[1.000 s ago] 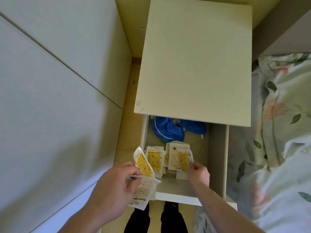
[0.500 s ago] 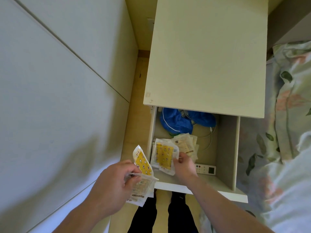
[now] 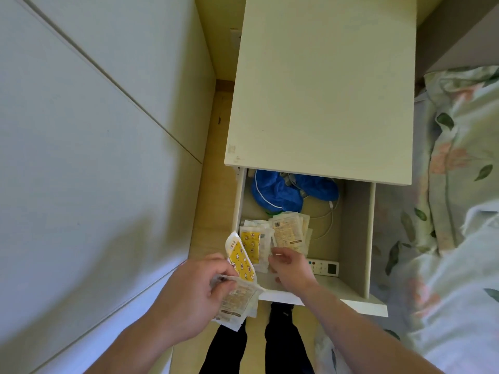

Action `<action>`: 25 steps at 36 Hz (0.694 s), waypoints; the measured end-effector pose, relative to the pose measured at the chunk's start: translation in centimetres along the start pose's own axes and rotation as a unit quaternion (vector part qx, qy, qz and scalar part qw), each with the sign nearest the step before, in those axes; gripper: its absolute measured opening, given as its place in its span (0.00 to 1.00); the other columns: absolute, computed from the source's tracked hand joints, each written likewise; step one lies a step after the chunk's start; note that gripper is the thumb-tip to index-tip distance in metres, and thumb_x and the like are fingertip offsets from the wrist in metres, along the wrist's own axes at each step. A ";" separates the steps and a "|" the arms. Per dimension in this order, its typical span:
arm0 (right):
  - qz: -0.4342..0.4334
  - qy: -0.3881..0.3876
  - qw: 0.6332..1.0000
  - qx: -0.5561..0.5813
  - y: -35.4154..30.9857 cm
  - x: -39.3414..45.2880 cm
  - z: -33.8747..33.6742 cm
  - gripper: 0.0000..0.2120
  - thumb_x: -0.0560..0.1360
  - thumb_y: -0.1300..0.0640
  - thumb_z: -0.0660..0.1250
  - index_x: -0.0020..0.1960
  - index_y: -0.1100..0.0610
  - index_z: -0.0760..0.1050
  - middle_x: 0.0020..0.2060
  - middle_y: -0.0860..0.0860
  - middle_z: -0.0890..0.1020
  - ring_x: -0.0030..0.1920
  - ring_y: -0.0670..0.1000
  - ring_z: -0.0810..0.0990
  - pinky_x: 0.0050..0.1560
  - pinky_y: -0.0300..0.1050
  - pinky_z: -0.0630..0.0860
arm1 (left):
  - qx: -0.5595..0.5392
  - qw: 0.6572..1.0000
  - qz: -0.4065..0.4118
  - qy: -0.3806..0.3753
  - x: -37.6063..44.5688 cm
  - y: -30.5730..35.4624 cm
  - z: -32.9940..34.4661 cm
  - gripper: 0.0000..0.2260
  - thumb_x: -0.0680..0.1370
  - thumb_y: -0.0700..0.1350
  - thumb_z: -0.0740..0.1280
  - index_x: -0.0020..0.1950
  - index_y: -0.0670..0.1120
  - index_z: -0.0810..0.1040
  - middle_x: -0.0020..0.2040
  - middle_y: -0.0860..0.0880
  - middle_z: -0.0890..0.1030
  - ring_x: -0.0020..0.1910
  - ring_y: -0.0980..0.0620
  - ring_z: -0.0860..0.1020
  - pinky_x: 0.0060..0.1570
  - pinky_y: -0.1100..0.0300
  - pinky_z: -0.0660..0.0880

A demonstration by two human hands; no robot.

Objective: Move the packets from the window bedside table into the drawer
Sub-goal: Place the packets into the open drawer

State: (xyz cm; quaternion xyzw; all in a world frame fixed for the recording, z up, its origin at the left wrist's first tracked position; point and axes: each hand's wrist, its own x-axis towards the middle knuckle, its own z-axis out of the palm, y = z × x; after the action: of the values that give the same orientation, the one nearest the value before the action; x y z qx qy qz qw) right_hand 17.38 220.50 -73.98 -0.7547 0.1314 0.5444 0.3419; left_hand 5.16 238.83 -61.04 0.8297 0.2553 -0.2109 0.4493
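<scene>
The cream bedside table (image 3: 321, 90) has its drawer (image 3: 356, 233) pulled out toward me. Several clear packets with yellow or beige print lie in the drawer (image 3: 290, 232). My left hand (image 3: 189, 295) grips a bunch of such packets (image 3: 240, 279) just outside the drawer's front left corner, one yellow packet sticking up. My right hand (image 3: 290, 268) is inside the drawer's front, fingers curled beside a yellow packet (image 3: 252, 245) lying there; whether it pinches that packet's edge is unclear.
Blue cloth items (image 3: 278, 191) and a white cable (image 3: 328, 214) fill the drawer's back. A white remote (image 3: 325, 267) lies at the front right. A pale wall panel (image 3: 89, 157) stands left, a floral bed cover (image 3: 456, 184) right. My dark trouser legs (image 3: 256, 344) are below the drawer.
My right hand moved from the right-hand stack to the drawer's front left and laid a yellow packet there. The left hand kept its bunch in place. The remote came into sight.
</scene>
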 end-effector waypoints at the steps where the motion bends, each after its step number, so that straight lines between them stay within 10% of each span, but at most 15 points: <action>1: 0.019 -0.044 0.997 0.055 -0.4 -0.6 -0.5 0.17 0.79 0.49 0.68 0.67 0.52 0.77 0.54 0.48 0.85 0.52 0.50 0.84 0.53 0.48 0.83 | -0.007 1.000 0.007 -0.012 0.0 0.3 0.2 0.03 0.77 0.48 0.72 0.45 0.56 0.82 0.49 0.63 0.79 0.48 0.60 0.79 0.46 0.59 0.77; 11: 0.019 -0.333 0.923 0.190 -1.8 -4.2 -5.1 0.22 0.80 0.46 0.66 0.69 0.58 0.76 0.63 0.57 0.82 0.62 0.56 0.80 0.65 0.53 0.75 | -0.047 0.995 0.034 -0.084 2.1 3.1 2.7 0.03 0.79 0.46 0.70 0.48 0.55 0.82 0.48 0.61 0.79 0.50 0.61 0.77 0.48 0.63 0.74; 25: 0.016 0.125 0.987 0.098 0.1 2.0 -7.0 0.08 0.77 0.54 0.71 0.56 0.51 0.82 0.47 0.48 0.86 0.49 0.51 0.85 0.56 0.53 0.82 | -0.066 0.996 -0.024 -0.058 2.3 0.2 5.1 0.05 0.79 0.47 0.70 0.47 0.57 0.83 0.68 0.70 0.71 0.69 0.66 0.69 0.70 0.57 0.68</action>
State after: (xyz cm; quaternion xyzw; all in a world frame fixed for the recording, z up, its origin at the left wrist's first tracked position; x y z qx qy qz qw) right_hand 23.20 216.17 -74.65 -0.7775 0.2381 0.4352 0.3866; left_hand 6.47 234.97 -64.82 0.7784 0.2620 -0.2520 0.5119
